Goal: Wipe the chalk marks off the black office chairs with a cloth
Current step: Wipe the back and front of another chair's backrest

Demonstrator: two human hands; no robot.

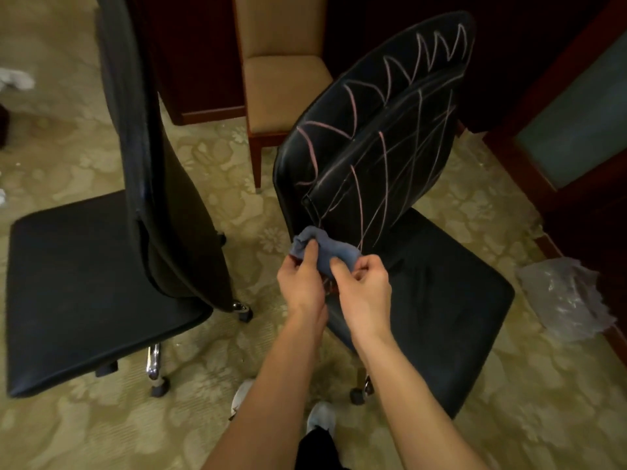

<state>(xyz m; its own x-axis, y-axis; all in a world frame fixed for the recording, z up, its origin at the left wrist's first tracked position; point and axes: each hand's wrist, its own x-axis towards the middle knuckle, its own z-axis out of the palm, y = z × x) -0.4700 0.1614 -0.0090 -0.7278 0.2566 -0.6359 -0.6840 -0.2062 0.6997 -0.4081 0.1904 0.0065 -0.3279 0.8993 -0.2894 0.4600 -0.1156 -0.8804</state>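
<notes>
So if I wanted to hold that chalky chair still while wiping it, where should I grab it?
Probably the chalk-marked chair's backrest by its bare left edge, reaching from the left side. That rim is thin enough to wrap fingers round, and it keeps your hand off the chalk lines.

Two black office chairs, one tan chair, one cloth, two hands.

On the patterned carpet (203, 171) stand two black office chairs: a plain-backed chair (84, 273) on the left side and a chalk-marked chair (390, 137) on the right side, its backrest crossed by many pink lines. One tan upholstered chair (281, 79) with wooden legs stands at the far edge. There is one blue cloth (325, 249), gripped by two hands, the left hand (300, 279) and the right hand (364, 286). Two white shoes (320, 417) show at the near edge, one crumpled plastic sheet (563, 296) at the right edge, and one white rag (15, 78) at the left edge.
</notes>
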